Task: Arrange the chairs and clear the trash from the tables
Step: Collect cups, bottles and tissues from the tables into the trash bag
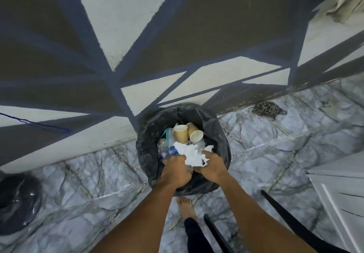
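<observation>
A wad of crumpled white paper (192, 153) sits over the mouth of a bin lined with a black bag (146, 144), held between both hands; the left hand (174, 171) is curled around the paper's near-left edge, fingers closed on it, and the right hand (211, 165) pinches its right side, thumb and forefinger on the paper and the other fingers bent under; both forearms reach down from the bottom of the view and meet above the bin's near rim. Inside the bag, beyond the paper, lie two tan paper cups (187, 133), tipped on their sides and touching each other, their white insides facing the camera; to the left of the paper there is clear crushed plastic with blue print (169, 151), partly under the left hand, and a pale blue-green strip (167, 136) beside the left cup. The bin stands on a grey marble-patterned floor (266, 144), right against a wall painted in dark blue bands, brown panels and pale triangles (118, 36). A bare foot (186, 206) stands on the floor just short of the bin, between the forearms; two thin black legs, perhaps a chair's (216, 233), slant across the lower right; a heap of chain (267, 109) lies at the wall's base to the right; a dark round object (18, 201) is blurred at the left edge; a white panelled surface (342, 189) fills the right edge.
</observation>
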